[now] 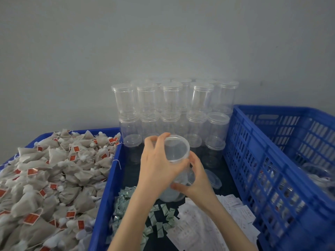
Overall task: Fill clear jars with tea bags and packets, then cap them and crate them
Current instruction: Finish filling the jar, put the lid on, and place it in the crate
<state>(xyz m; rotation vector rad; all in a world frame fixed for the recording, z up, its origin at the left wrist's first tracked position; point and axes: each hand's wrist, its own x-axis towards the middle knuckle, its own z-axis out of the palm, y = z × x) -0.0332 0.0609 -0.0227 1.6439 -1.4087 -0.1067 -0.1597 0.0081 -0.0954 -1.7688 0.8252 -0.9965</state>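
jar (176, 180), seemingly empty, is gripped low by the right hand (196, 180) while left hand (157, 163) fingers curl around its lid (176, 148), likely uncapping before filling.

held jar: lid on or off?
On. Left hand grips the lid atop the jar; right hand holds the body.

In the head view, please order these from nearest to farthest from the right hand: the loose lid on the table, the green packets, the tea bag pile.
From the right hand:
1. Loose lid, just to its right.
2. Green packets, lower left, beyond the left arm.
3. Tea bag pile, far left in its blue bin.
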